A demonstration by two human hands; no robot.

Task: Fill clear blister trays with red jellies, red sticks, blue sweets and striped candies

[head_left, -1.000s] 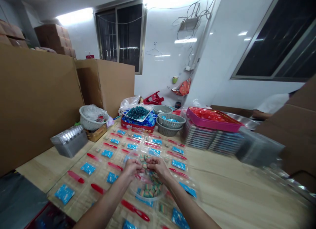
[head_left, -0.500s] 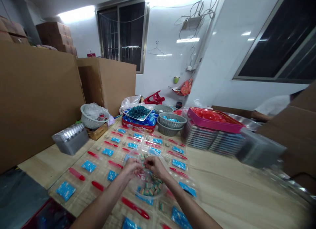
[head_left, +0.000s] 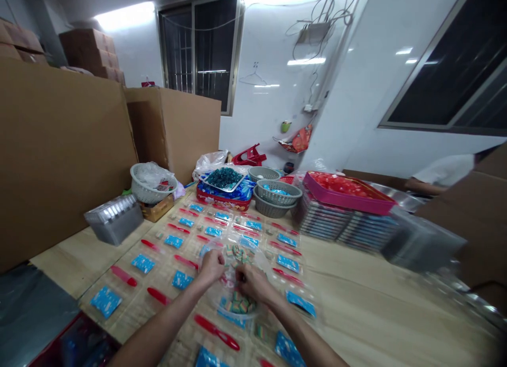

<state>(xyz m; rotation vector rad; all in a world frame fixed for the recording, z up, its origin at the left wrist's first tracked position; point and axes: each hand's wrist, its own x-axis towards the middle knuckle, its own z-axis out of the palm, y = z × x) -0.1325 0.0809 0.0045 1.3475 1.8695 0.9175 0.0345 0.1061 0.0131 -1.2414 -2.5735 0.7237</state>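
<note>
A clear round tub sits over the packs in front of me, with small striped multicoloured blocks inside. More such blocks lie at its far side. My left hand is curled at the tub's left, fingertips pressed together; whatever they grip is too small to make out. Inside the tub's outline, my right hand points down among the blocks, its fingers pinched and their tips partly hidden. Around the tub lie clear blister trays with red plastic tools and blue printed packets.
Grey baskets and a red tray of blue packets stand at the back. To the right, a pink tray tops stacked clear trays. Clear stacked cases stand left by cardboard. A person's arm shows far right.
My right hand has moved slightly down and right, deeper over the tub. The left has shifted a little left, so the hands are farther apart and the far blocks show more.
</note>
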